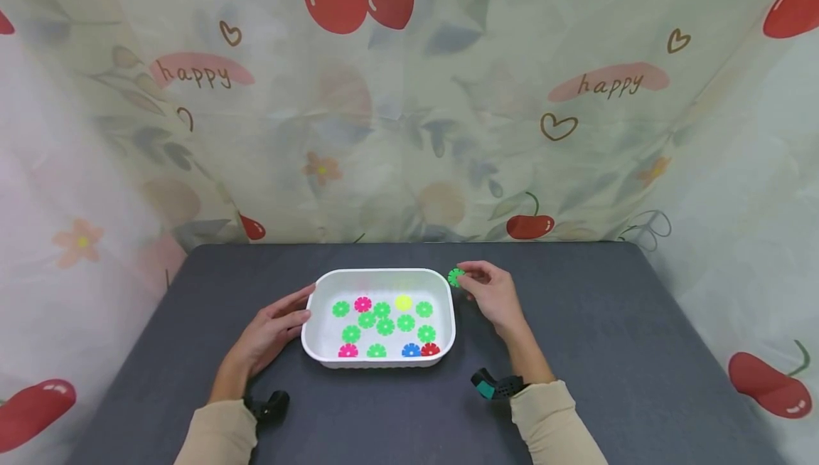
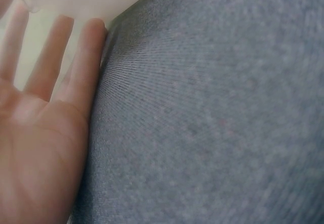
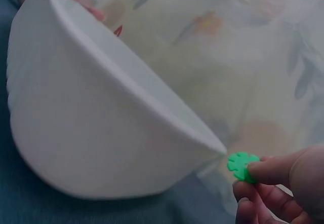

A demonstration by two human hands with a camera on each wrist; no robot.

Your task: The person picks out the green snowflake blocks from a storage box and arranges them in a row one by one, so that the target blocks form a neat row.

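Note:
A white plastic basin (image 1: 377,277) stands on the table with several notched plastic discs inside, mostly green, plus pink, yellow, blue and red ones. My left hand (image 1: 275,330) rests against the basin's left side, fingers fairly straight at the rim. In the left wrist view the fingers (image 2: 91,46) reach up to the basin's pale wall. Just outside the basin's upper right corner, my right hand (image 1: 493,298) pinches a green notched disc (image 1: 456,277) between thumb and fingers. The right wrist view shows this green disc (image 3: 242,166) close beside the basin's rim (image 3: 147,100).
The dark grey table (image 1: 608,351) extends to both sides and in front of the basin. A patterned cloth (image 1: 409,188) with cherries hangs behind and along the sides. Each wrist carries a black strapped device (image 1: 499,385).

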